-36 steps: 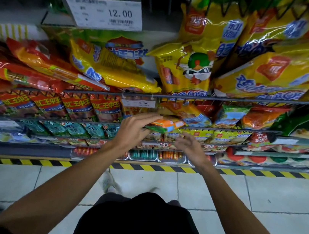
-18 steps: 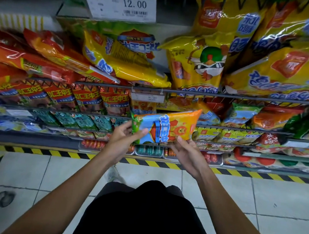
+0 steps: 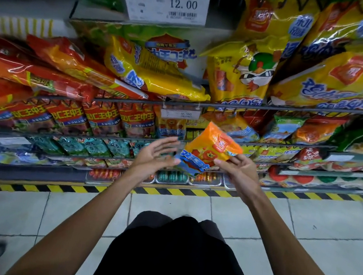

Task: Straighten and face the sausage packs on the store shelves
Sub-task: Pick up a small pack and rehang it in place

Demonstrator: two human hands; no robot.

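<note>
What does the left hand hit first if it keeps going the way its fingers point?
Probably the orange plastic sausage pack that the right hand pinches: the open left hand points its fingers up and right at the pack's lower left edge. Depth is unclear; it could pass in front.

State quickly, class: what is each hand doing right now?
Left hand: open, fingers spread, holding nothing.
Right hand: holding the orange sausage pack by its lower right edge.
</note>
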